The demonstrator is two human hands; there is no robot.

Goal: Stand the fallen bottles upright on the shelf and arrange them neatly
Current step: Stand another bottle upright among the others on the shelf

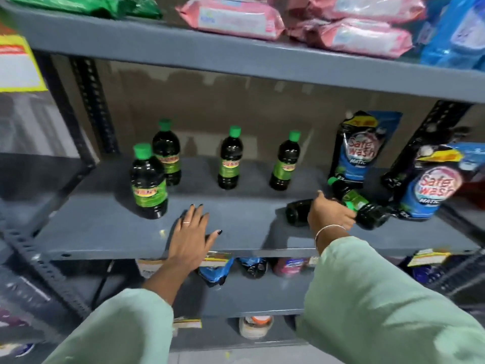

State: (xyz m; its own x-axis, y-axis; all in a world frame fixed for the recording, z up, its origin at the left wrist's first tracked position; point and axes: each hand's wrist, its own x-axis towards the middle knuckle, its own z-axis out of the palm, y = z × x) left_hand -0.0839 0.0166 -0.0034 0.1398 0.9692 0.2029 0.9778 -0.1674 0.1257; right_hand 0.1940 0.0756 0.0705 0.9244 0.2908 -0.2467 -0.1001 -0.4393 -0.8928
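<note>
Several dark bottles with green caps and green labels stand upright on the grey shelf [110, 232]: a pair at the left [149, 179] [166, 153], one in the middle [231, 158] and one further right [286, 161]. Two more lie fallen at the right. One fallen bottle [298, 212] points its dark base to the left, and my right hand [330, 214] is closed over its middle. The other fallen bottle [364, 208] lies behind it, slanted, cap toward the back. My left hand [191, 237] rests flat on the shelf's front, fingers spread, holding nothing.
Two blue Safe Wash pouches [359, 148] [430, 185] stand at the right, just behind the fallen bottles. Pink packs [236, 19] and blue packs [456, 35] sit on the shelf above. Perforated uprights [91, 101] frame the bay. Packets and jars fill the lower shelves [254, 266].
</note>
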